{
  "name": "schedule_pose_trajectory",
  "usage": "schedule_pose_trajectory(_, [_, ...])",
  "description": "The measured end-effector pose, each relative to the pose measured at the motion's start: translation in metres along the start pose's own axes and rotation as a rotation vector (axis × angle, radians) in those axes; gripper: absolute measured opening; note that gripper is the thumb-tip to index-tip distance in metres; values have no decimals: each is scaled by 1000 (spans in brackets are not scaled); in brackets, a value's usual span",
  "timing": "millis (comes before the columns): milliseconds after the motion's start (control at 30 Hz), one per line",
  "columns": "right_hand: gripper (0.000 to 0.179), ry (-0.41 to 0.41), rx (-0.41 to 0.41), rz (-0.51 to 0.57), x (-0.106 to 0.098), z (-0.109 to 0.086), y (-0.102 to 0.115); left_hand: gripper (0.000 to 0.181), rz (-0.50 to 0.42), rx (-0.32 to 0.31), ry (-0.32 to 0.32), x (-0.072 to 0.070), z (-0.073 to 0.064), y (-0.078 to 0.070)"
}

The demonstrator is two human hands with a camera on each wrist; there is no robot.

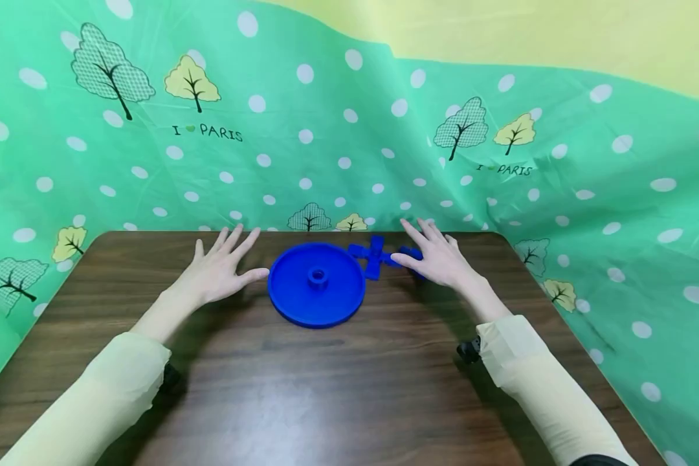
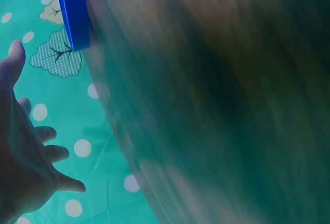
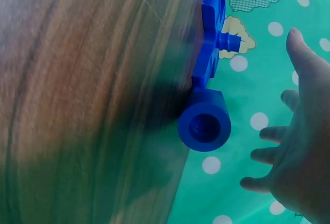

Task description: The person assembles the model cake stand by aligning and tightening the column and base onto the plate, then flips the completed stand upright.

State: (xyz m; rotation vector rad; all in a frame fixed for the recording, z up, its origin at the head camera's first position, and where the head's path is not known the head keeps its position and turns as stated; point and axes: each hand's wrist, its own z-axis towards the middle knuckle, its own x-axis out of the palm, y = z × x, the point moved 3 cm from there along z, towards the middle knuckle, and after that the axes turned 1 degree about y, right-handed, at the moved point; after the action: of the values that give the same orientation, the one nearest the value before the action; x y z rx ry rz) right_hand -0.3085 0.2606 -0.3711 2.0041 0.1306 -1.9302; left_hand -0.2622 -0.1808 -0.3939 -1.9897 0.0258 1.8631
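Observation:
A round blue tray-like disc (image 1: pixel 291 298) with a raised rim and a hollow post at its centre lies near the table's far edge. To its right is a blue cross-shaped piece (image 1: pixel 375 257) with a short peg, clearest in the right wrist view. A blue hollow cylinder (image 3: pixel 221 116) lies beside the cross, mostly covered by the right hand in the head view. My left hand (image 1: pixel 218 268) spreads its fingers left of the disc, thumb tip at the rim. Over the cylinder, my right hand (image 1: pixel 437 255) hovers with fingers spread, holding nothing.
The dark wooden table (image 1: pixel 303 401) runs back to a green polka-dot cloth (image 1: pixel 338 149) printed with trees, hanging behind and at both sides. A dark device (image 1: pixel 469 350) sits at the right wrist, under the pale sleeve.

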Motion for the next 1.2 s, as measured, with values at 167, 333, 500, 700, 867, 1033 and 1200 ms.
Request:
schedule_pose_trajectory(167, [90, 4, -4, 29, 2, -5, 1, 91, -3, -2, 32, 10, 0, -4])
schedule_pose_trajectory(333, [90, 20, 1, 32, 6, -9, 0, 93, -21, -8, 83, 17, -1, -7])
schedule_pose_trajectory(500, [91, 31, 25, 70, 9, -11, -4, 94, -31, 1, 121, 18, -2, -13])
schedule_pose_trajectory(700, [93, 50, 57, 123, 10, -18, -9, 95, -46, 1, 158, 19, -5, -16])
schedule_pose_trajectory(867, [95, 15, 67, 156, 13, -24, -14, 94, -54, 5, 162, 22, -5, -16])
schedule_pose_trajectory(1033, [93, 8, 86, 181, 18, -26, -18, 93, -58, -5, 177, 24, -5, -16])
schedule_pose_trajectory(1200, [91, 11, 97, 178, 25, -27, -20, 92, -66, -7, 197, 28, -6, -17])
